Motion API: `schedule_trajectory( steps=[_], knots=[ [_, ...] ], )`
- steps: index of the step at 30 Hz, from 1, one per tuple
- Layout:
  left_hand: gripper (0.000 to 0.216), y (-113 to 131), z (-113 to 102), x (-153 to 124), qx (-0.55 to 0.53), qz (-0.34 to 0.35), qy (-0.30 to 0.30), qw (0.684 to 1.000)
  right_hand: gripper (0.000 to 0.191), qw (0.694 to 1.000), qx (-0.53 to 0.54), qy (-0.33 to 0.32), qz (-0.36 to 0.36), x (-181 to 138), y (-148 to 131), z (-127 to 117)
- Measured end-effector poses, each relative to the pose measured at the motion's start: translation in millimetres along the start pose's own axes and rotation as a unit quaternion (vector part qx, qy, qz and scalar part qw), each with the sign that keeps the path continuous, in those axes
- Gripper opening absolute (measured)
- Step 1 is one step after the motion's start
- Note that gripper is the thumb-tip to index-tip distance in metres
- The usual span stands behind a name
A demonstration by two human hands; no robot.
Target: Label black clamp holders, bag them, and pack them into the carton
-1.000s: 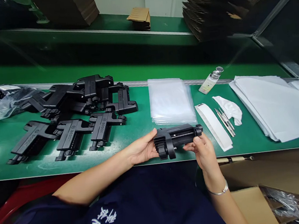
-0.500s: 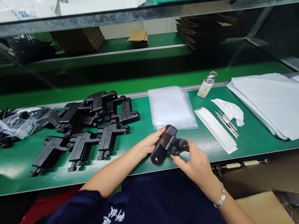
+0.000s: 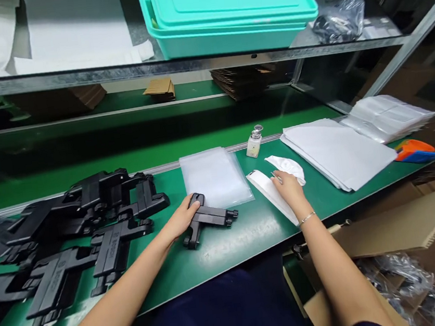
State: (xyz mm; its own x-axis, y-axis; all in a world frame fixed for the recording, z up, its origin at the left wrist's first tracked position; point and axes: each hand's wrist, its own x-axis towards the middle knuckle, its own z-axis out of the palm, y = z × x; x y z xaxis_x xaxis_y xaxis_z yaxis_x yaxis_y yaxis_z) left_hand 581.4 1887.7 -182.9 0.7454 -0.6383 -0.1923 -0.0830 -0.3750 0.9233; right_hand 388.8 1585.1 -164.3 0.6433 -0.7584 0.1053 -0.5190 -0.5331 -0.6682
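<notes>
My left hand (image 3: 183, 215) is wrapped round the upper end of a black plastic clamp bracket (image 3: 213, 216), which is tilted over the green bench near the clear plastic bags (image 3: 215, 176). My right hand (image 3: 288, 189) has its fingers curled together over the spot between a white paper strip (image 3: 270, 193) and a crumpled white cloth (image 3: 286, 165). A thin tip shows by its fingers; the slim metal tools there are mostly hidden under the hand. More black clamp brackets (image 3: 111, 248) lie heaped at the left.
A small dispenser bottle (image 3: 254, 146) stands behind the cloth. White sheets (image 3: 338, 152) and an orange-blue object (image 3: 416, 151) lie at the right. Above runs a metal shelf edge (image 3: 190, 65) with a teal box (image 3: 226, 34). An open carton (image 3: 389, 222) stands below right.
My right hand has let go of the bracket and moved right to the slim tools. My left hand keeps the bracket, now turned and lower. The view has swung to the right.
</notes>
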Motion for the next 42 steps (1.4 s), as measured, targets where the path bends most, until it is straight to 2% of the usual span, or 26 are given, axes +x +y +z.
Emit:
schedule_trajectory(
  steps=[4,6,8,10,13,15,16,19,21,23,25,29,32,35,37,39,42],
  knots=[
    [0.056,-8.4,-7.0,3.1,0.173,0.033,0.054,0.983,0.034,0.999,0.037,-0.022,0.006,12.3,1.0,18.2],
    [0.051,-1.1,-9.0,-3.7,0.237,0.096,0.108,0.961,0.028,0.996,0.079,-0.047,-0.005,9.6,-0.6,21.9],
    [0.044,15.1,-5.6,-12.8,0.244,0.161,0.141,0.946,0.026,0.989,0.129,-0.069,-0.026,1.1,-3.9,22.9],
    [0.039,36.1,6.7,-19.7,0.177,0.174,0.103,0.963,0.03,0.98,0.175,-0.082,-0.049,-13.3,-9.9,23.6],
    [0.051,64.1,39.8,-19.2,-0.009,0.104,-0.03,0.994,0.032,0.958,0.267,-0.067,-0.084,-42.6,-21.7,27.0],
    [0.065,75.1,64.3,-12.9,-0.13,0.072,-0.088,0.985,0.027,0.942,0.314,-0.053,-0.109,-62.4,-28.0,29.1],
    [0.065,78.2,75.1,-9.5,-0.178,0.071,-0.101,0.976,0.023,0.938,0.32,-0.055,-0.121,-70.9,-30.1,29.2],
    [0.04,82.5,97.2,-4.6,-0.252,0.091,-0.116,0.956,0.019,0.945,0.287,-0.035,-0.151,-87.5,-32.7,23.1],
    [0.028,85.2,103.4,-7.8,-0.245,0.101,-0.13,0.955,0.024,0.949,0.264,0.028,-0.168,-91.4,-34.3,14.1],
    [0.021,89.8,105.3,-14.7,-0.195,0.122,-0.141,0.963,0.034,0.952,0.244,0.071,-0.173,-92.3,-38.7,4.3],
    [0.016,95.7,105.7,-22.9,-0.131,0.151,-0.147,0.969,0.035,0.958,0.228,0.064,-0.163,-92.9,-46.0,-2.8],
    [0.019,103.1,106.9,-34.8,-0.083,0.172,-0.148,0.971,0.01,0.961,0.22,0.074,-0.152,-97.3,-58.6,-5.2],
    [0.021,101.7,107.8,-37.9,-0.064,0.183,-0.146,0.97,0.022,0.957,0.218,0.079,-0.173,-100.5,-59.7,-4.2],
    [0.03,99.1,107.9,-38.5,-0.047,0.192,-0.143,0.97,0.032,0.96,0.202,0.059,-0.182,-100.5,-58.1,-6.9],
    [0.033,98.4,108.2,-38.2,-0.042,0.186,-0.139,0.972,0.025,0.963,0.19,0.062,-0.182,-99.4,-57.5,-9.9],
    [0.034,98.1,109.4,-36.8,-0.053,0.161,-0.139,0.976,0.018,0.964,0.152,0.098,-0.194,-98.7,-56.1,-11.5],
    [0.034,96.0,112.1,-31.8,-0.138,0.072,-0.198,0.968,0.008,0.952,0.025,0.183,-0.246,-100.0,-49.6,-9.1]
  ],
)
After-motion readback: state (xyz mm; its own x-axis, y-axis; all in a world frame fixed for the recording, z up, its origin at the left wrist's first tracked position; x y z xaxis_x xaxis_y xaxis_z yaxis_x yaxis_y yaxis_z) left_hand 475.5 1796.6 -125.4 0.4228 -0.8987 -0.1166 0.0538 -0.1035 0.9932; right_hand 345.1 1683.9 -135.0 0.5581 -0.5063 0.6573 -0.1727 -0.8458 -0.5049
